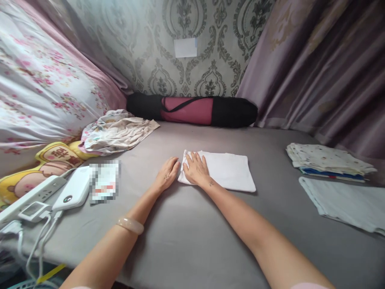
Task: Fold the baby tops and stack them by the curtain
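A white folded cloth (230, 171), roughly a rectangle, lies on the grey bed sheet (186, 233) in front of me. My right hand (195, 167) rests flat on its left part with the fingers spread. Just off the cloth's left edge, my left hand (168, 172) lies on the sheet, its fingers stretched forward and slightly bent, holding nothing that I can see. A pale bangle (130, 225) circles my left forearm.
Folded clothes (327, 158) and a pale blue folded garment (345, 204) lie at right. At left are crumpled clothing (117, 130), a power bank (73, 188), a power strip (45, 192) with cables and a yellow cushion (60, 160). A long black-and-red bag (188, 110) lies against the wall.
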